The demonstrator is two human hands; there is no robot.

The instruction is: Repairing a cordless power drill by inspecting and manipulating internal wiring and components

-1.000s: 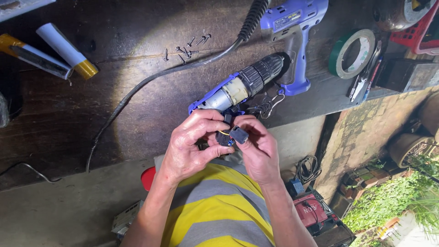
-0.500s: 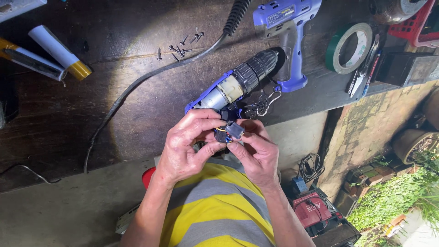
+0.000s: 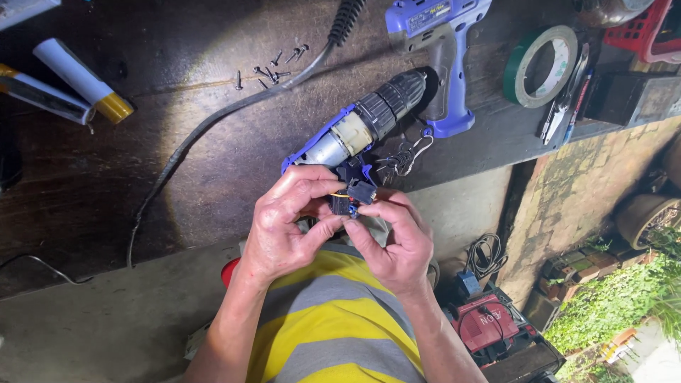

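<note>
My workbench (image 3: 142, 177) carries the opened blue drill motor assembly (image 3: 355, 131), lying just above my hands; its long axis runs diagonally, black chuck pointing up-right toward the blue drill housing (image 3: 443, 50). My left hand (image 3: 287, 223) and right hand (image 3: 394, 241) are both closed in a pinch on the small black switch block (image 3: 352, 197), held between my fingertips just below the motor. Loose screws (image 3: 273, 67) lie near the black cable (image 3: 213, 124).

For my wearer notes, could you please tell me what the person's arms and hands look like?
Both arms are bare to past the elbow, with no sleeves in view. The left hand and right hand wear no gloves, rings or watch. Below them shows a yellow-and-grey striped shirt.
</note>
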